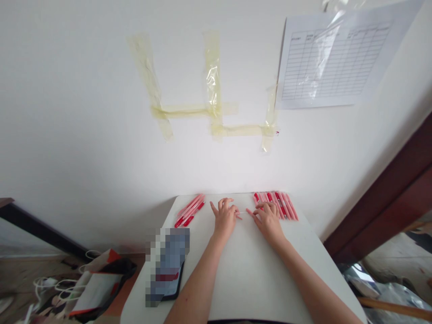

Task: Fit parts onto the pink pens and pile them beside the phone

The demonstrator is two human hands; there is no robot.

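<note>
My left hand and my right hand face each other over the far part of the white table. Between their fingertips runs a slim pen, pink at the ends with a thin whitish stretch in the middle. Each hand pinches one end; whether its parts are joined or pulled apart is too small to tell. Just beyond my right hand lies a row of several pink and red pens. To the left of my left hand rests a looser bunch of similar pens.
A phone, partly pixelated, lies at the table's left edge. The wall rises directly behind the table, with yellowed tape and a printed sheet on it. Cables and bags sit on the floor at left.
</note>
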